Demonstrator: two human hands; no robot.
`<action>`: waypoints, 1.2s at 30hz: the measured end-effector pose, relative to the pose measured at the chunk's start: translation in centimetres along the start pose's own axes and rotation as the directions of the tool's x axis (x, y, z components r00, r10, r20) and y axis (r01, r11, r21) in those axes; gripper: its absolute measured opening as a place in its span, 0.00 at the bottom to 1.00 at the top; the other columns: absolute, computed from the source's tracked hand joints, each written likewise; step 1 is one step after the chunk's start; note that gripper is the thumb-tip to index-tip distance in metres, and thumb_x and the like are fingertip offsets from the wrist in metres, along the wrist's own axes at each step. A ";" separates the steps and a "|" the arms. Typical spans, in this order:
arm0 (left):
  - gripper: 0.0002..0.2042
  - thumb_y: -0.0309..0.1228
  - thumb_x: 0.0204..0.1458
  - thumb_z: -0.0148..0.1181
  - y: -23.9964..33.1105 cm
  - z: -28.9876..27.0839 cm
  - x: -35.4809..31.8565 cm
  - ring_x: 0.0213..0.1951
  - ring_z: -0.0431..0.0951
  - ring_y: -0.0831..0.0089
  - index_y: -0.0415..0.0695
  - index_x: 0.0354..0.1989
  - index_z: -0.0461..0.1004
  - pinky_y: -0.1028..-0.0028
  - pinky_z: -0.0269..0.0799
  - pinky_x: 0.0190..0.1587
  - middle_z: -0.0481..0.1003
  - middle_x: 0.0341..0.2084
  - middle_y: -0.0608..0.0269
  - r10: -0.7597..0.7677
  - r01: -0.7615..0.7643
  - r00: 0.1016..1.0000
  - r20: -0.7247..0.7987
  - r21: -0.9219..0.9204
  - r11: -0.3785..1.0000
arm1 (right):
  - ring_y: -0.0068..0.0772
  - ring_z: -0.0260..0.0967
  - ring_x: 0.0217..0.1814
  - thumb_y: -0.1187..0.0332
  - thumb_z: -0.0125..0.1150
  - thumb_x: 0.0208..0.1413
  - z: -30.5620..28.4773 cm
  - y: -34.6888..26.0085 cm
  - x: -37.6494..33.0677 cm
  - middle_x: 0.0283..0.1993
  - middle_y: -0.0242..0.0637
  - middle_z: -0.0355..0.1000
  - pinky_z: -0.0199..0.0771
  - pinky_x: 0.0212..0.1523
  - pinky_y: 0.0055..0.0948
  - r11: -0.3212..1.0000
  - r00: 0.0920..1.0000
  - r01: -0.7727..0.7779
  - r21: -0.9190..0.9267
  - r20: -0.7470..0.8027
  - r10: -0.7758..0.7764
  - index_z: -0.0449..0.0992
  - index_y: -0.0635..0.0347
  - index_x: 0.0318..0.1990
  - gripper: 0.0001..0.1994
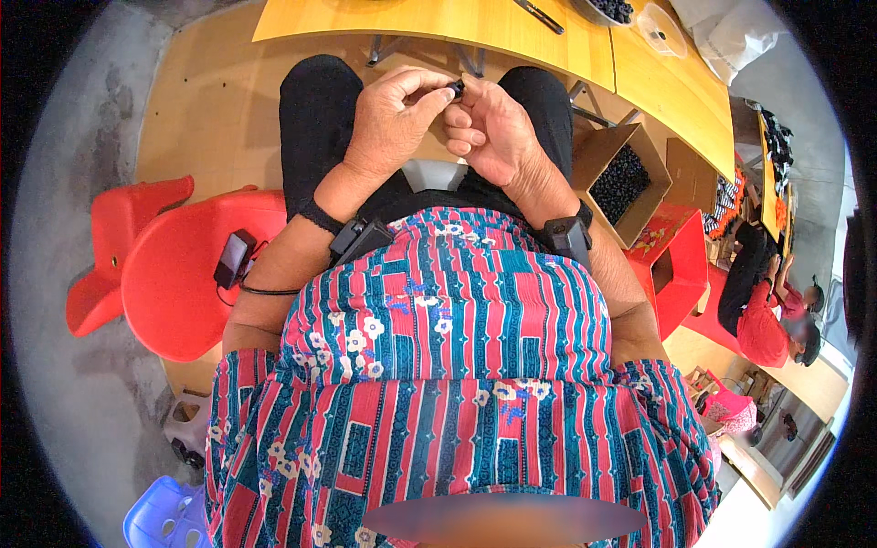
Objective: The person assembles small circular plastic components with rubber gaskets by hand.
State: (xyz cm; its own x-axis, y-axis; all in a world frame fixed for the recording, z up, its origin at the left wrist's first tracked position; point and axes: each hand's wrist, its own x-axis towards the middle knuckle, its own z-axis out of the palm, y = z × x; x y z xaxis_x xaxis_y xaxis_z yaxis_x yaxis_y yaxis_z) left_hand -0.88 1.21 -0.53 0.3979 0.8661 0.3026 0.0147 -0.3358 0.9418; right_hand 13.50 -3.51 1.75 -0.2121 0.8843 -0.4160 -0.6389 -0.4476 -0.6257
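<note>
Yellow wooden desk (512,27) spans the top of the view, its near edge just beyond the knees. Red plastic chair (183,274) stands at the person's left, with a small black device (234,259) and its cable lying on the seat. An open cardboard box (598,151) of small dark parts sits on the floor at the right, below the desk's near edge. A bowl (598,9) of similar dark pieces rests on the desk near its far edge. Left hand (388,123) and right hand (489,128) meet above the lap, short of the desk's near edge. Fingers of both hands are drawn narrow, pinching one small black part (456,88) between their tips. A black band sits on each wrist.
</note>
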 end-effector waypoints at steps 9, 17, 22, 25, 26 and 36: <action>0.06 0.23 0.47 0.56 -0.5 -0.3 0.1 0.33 0.73 0.76 0.35 0.33 0.74 0.79 0.69 0.37 0.74 0.30 0.62 0.107 -0.110 0.994 0.026 0.160 0.981 | 0.17 0.43 0.16 0.59 0.50 0.54 -0.6 0.0 0.3 0.19 0.25 0.56 0.53 0.21 0.24 0.995 0.998 -0.006 -0.095 -0.062 0.000 0.66 0.56 0.30 0.11; 0.12 0.32 0.54 0.52 -1.1 0.2 -0.2 0.34 0.73 0.77 0.36 0.42 0.71 0.79 0.69 0.39 0.72 0.33 0.63 -0.081 0.100 0.992 0.096 -0.219 0.971 | 0.18 0.48 0.17 0.59 0.49 0.56 -0.5 0.2 0.2 0.19 0.27 0.58 0.59 0.21 0.25 0.952 0.989 0.149 -0.269 0.021 -0.148 0.67 0.59 0.32 0.12; 0.24 0.45 0.58 0.46 -0.2 -0.3 -0.2 0.41 0.70 0.80 0.36 0.52 0.63 0.79 0.66 0.46 0.70 0.37 0.64 -0.106 0.416 0.853 0.511 -0.543 0.730 | 0.25 0.63 0.20 0.59 0.48 0.56 0.3 0.1 -0.4 0.21 0.35 0.63 0.66 0.23 0.29 0.620 0.922 0.324 -0.714 0.092 -0.376 0.68 0.64 0.37 0.14; 0.26 0.46 0.57 0.46 0.6 -0.1 -0.6 0.47 0.67 0.77 0.35 0.54 0.59 0.76 0.61 0.52 0.68 0.43 0.61 -0.117 0.339 0.893 0.434 -0.481 0.809 | 0.41 0.70 0.29 0.60 0.47 0.56 0.1 -0.1 -0.4 0.27 0.44 0.68 0.69 0.31 0.33 0.135 0.814 0.431 -0.892 0.321 -0.484 0.67 0.64 0.40 0.14; 0.26 0.46 0.57 0.46 0.6 0.1 -0.4 0.50 0.65 0.75 0.35 0.55 0.58 0.75 0.58 0.54 0.66 0.45 0.60 -0.019 0.204 0.926 0.378 -0.455 0.867 | 0.47 0.69 0.33 0.61 0.47 0.56 0.1 0.0 -0.4 0.31 0.47 0.68 0.69 0.33 0.36 0.002 0.743 0.488 -0.873 0.415 -0.525 0.66 0.63 0.41 0.14; 0.24 0.42 0.57 0.46 1.7 -0.2 -0.6 0.51 0.63 0.72 0.35 0.54 0.58 0.74 0.56 0.56 0.65 0.48 0.57 0.109 -0.035 0.956 0.271 -0.264 0.964 | 0.54 0.67 0.40 0.60 0.47 0.56 0.9 0.4 -1.0 0.36 0.48 0.67 0.68 0.38 0.39 -0.149 0.624 0.521 -0.840 0.494 -0.605 0.65 0.61 0.43 0.14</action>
State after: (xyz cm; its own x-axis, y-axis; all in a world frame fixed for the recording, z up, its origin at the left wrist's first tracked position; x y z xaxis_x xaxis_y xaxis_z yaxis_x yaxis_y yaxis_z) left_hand -1.24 0.15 0.93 0.6308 0.6911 0.3527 -0.2422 -0.2565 0.9357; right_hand 12.80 -4.44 2.49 -0.1112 0.8886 0.4450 0.6058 0.4156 -0.6784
